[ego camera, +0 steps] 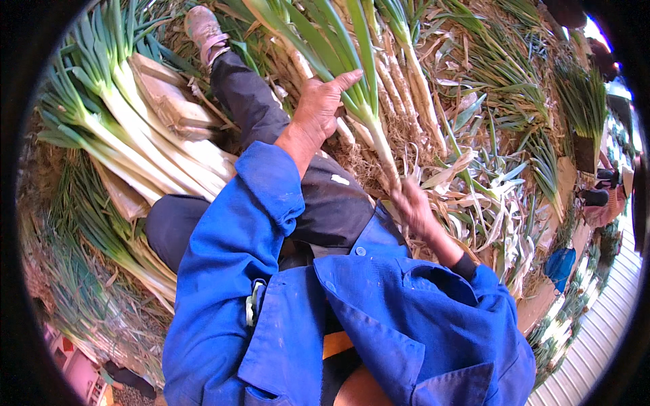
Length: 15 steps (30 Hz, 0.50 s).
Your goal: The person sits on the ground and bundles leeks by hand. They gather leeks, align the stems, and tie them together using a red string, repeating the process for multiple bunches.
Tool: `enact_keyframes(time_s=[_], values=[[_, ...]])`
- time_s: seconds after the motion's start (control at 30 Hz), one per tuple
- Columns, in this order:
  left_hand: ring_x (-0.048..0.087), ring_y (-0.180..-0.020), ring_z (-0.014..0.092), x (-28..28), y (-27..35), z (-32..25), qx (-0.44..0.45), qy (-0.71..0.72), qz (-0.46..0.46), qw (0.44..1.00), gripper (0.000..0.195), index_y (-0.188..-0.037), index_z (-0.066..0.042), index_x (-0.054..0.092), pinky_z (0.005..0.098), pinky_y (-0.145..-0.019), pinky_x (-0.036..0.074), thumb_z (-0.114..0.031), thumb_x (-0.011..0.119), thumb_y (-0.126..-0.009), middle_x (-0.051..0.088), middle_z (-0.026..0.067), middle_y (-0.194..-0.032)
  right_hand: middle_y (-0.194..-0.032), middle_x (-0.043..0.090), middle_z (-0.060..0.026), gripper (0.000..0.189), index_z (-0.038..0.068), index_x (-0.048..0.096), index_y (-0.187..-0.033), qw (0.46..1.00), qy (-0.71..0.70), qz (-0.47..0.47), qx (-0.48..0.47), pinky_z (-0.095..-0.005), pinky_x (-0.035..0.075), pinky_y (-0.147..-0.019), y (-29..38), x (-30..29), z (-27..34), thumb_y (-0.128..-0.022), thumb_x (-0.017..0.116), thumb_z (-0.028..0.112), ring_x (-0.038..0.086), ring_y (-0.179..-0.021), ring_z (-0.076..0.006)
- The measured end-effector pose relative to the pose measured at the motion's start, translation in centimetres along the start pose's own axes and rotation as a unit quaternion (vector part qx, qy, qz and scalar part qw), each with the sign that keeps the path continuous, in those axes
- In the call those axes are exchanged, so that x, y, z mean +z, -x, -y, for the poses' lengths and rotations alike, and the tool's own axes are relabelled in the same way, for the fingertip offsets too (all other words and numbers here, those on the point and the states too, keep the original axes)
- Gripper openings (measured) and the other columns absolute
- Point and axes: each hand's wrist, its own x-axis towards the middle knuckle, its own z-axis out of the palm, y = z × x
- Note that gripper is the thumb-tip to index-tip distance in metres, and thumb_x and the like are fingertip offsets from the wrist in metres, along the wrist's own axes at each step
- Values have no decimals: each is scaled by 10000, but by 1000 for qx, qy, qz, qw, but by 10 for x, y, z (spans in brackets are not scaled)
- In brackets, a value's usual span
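My left hand [325, 104] grips a long green onion [378, 134] where its green leaves begin, thumb pointing out along the leaves. Its pale stalk slants down to my right hand [414, 205], which is at the root end and blurred; whether its fingers are closed there is hard to tell. Behind the stalk lie several untrimmed onions [401, 86] with brown outer skins and tangled roots. To the left, white-stalked green onions [152, 137] lie across my lower leg, beside a worn block [172, 96].
Peeled leaves and skins [482, 203] heap up at the right. More onion bunches [513, 76] lie at the upper right and lower left. A blue object [560, 269] rests on the ground at right. Another person [604, 205] is partly visible at the right edge.
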Motion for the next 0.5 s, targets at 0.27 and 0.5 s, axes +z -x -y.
enact_keyframes(time_s=[0.27, 0.5], values=[[605, -813, 156, -11, 25, -22, 149, -60, -67, 985, 246, -1016, 11, 603, 280, -719, 503, -33, 674, -784, 627, 54, -948, -779, 608, -78, 319, -41, 626, -944, 982, -178, 21, -66, -299, 453, -682, -147, -18, 93, -823, 642, 253, 540, -740, -132], [598, -832, 152, -22, 37, -32, 189, -80, -70, 976, 235, -1013, 5, 610, 282, -759, 487, -34, 673, -790, 627, 48, -954, -655, 602, -57, 209, -39, 638, -833, 986, -89, 126, -58, -272, 455, -543, -166, -19, 120, -799, 574, 156, 547, -571, -99]])
